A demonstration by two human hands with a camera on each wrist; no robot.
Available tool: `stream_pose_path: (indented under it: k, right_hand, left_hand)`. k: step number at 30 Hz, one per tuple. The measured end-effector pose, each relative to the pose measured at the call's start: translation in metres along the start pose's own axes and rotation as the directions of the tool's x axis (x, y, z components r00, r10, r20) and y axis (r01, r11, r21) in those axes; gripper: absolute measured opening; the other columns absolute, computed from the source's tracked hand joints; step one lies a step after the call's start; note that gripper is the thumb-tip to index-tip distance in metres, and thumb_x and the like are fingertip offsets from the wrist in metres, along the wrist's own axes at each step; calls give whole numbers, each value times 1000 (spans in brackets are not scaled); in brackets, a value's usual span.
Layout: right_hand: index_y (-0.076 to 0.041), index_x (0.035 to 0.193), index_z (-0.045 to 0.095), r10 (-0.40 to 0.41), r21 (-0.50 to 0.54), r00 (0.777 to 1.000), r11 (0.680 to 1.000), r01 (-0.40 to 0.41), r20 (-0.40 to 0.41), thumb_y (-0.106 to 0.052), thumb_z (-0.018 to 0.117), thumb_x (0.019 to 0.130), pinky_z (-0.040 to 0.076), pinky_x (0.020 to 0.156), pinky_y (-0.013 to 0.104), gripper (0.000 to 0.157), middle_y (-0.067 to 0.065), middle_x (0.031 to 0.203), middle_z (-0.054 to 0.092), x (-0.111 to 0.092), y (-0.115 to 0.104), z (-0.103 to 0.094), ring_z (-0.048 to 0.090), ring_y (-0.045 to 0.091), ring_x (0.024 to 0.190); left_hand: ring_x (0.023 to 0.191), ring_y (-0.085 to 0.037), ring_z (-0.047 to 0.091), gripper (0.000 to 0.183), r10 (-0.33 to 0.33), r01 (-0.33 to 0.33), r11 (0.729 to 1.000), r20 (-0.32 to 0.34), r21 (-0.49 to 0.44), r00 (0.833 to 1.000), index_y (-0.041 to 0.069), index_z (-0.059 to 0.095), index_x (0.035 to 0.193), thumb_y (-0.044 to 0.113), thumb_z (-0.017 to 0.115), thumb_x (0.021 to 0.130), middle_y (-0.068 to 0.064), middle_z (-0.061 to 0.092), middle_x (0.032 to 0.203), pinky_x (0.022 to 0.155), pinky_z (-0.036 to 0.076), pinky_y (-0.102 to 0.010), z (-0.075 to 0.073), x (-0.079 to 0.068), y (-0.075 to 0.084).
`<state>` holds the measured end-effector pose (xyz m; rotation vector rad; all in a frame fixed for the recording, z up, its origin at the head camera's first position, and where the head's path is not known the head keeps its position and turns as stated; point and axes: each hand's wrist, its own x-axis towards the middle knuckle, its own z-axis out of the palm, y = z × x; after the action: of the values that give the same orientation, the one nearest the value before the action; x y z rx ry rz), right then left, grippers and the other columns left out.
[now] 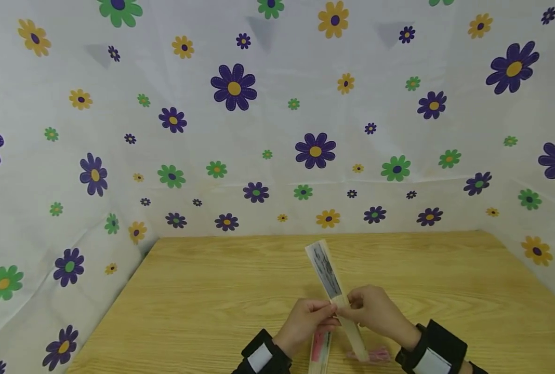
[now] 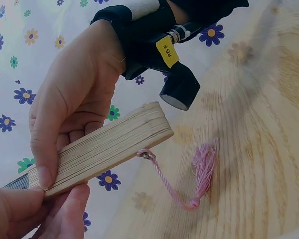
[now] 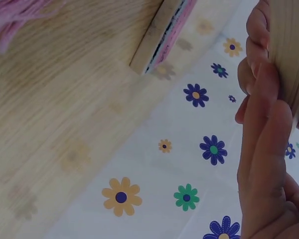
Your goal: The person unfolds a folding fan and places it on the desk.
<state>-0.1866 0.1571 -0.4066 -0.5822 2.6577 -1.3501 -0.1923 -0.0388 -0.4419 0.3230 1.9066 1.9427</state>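
A folded folding fan [image 1: 325, 270] with bamboo ribs and a grey-black painted leaf is held up slanted over the table. My left hand [image 1: 307, 319] pinches it near where leaf meets ribs. My right hand [image 1: 375, 311] grips the same stretch from the other side, thumb along the ribs. In the left wrist view the bare bamboo ribs [image 2: 109, 144] point toward the table, and a pink tassel [image 2: 204, 169] hangs by its cord from their end. Below the hands lies a second folded fan [image 1: 320, 348] with a pink leaf, partly hidden by my left hand.
The wood-grain table [image 1: 212, 291] spreads out around the hands. A white cloth with printed flowers [image 1: 277, 114] stands behind it and along both sides. The second fan's end [image 3: 164, 40] shows on the table in the right wrist view.
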Motion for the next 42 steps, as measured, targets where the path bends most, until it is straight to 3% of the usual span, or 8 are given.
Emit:
stream_pose_path:
  k: [9, 25, 32, 36, 42]
  right_hand:
    - [-2, 77, 71, 80, -40, 989, 995, -86, -124, -11, 78, 91, 43, 49, 21, 18, 0, 66, 67, -1, 1, 0, 55, 10, 56]
    - [-1, 76, 74, 111, -46, 978, 992, -121, -175, -11, 75, 94, 44, 49, 23, 20, 2, 66, 69, -3, 2, -1, 58, 11, 55]
    - [-3, 73, 73, 103, -27, 982, 994, -108, -160, -11, 74, 94, 46, 50, 24, 22, 1, 64, 69, -4, 5, -1, 65, 21, 56]
    - [-4, 71, 70, 98, -49, 979, 993, -109, -180, -13, 74, 93, 40, 49, 23, 24, 0, 62, 67, -5, 6, -2, 64, 20, 54]
    - [-6, 68, 67, 160, -59, 963, 983, -177, -219, -13, 76, 93, 32, 49, 22, 26, 0, 59, 66, -8, 7, -3, 62, 19, 54]
  left_hand:
    - [79, 2, 68, 32, 43, -43, 999, -13, -4, 999, -23, 64, 121, 5, 54, 107, -27, 76, 103, 77, 60, -18, 0, -2, 4]
    - [75, 2, 66, 33, 47, -48, 999, -32, -23, 998, -23, 63, 122, 5, 53, 107, -12, 78, 94, 70, 55, -12, -5, -3, 2]
    - [75, 2, 66, 32, 51, -52, 998, -37, -25, 998, -24, 62, 121, 4, 54, 107, -10, 78, 93, 69, 55, -12, -8, -5, 0]
    - [77, 2, 68, 32, 47, -47, 999, -36, -20, 998, -23, 64, 117, 6, 55, 107, -12, 78, 95, 71, 55, -12, -10, -6, -1]
    - [77, 1, 69, 28, 37, -37, 999, -28, -11, 999, -24, 65, 109, 3, 56, 105, -17, 77, 94, 66, 52, -11, -12, -7, -4]
